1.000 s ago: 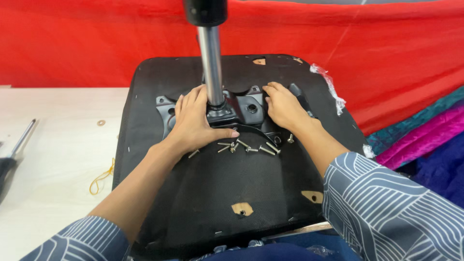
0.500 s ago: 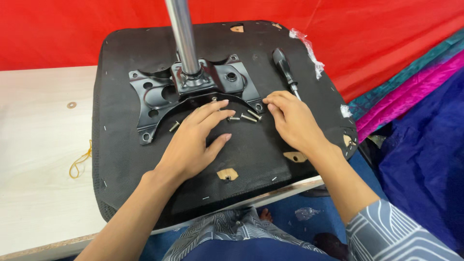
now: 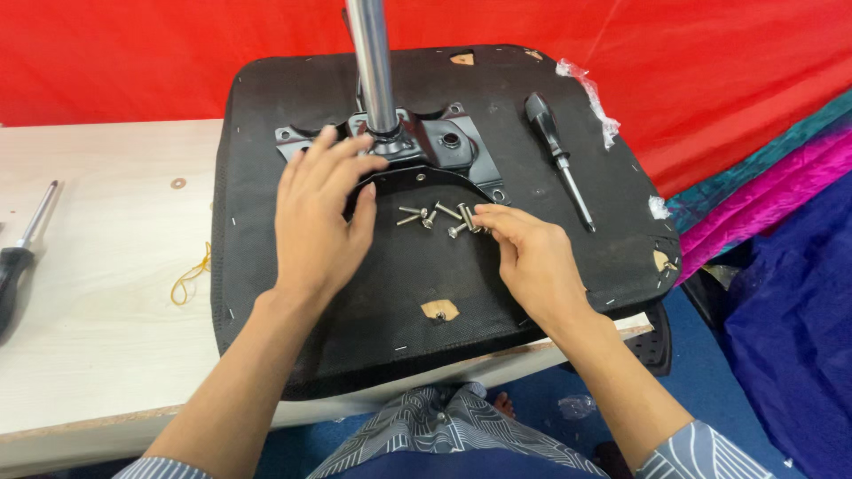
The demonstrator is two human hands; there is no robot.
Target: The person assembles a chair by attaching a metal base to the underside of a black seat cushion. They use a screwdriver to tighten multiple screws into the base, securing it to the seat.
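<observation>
An upturned black chair seat [image 3: 568,257] lies on a pale wooden table [image 3: 98,293]. A black metal bracket [image 3: 444,146] with a shiny steel column [image 3: 373,66] is on its underside. Several silver screws [image 3: 435,217] lie loose on the seat just below the bracket. My left hand [image 3: 319,222] hovers flat with fingers spread, its tips over the bracket's left part. My right hand [image 3: 528,257] rests on the seat, its fingertips touching the rightmost screws. A black-handled screwdriver [image 3: 557,158] lies on the seat to the right.
A second screwdriver [image 3: 19,257] lies at the table's left edge. A yellow rubber band [image 3: 191,275] and a small washer [image 3: 178,184] sit on the table. Red cloth [image 3: 133,53] hangs behind; pink and blue fabric [image 3: 781,231] is at the right.
The view has shifted left. My left hand has moved up from the screws toward the bracket. My right hand has reached left onto the screws.
</observation>
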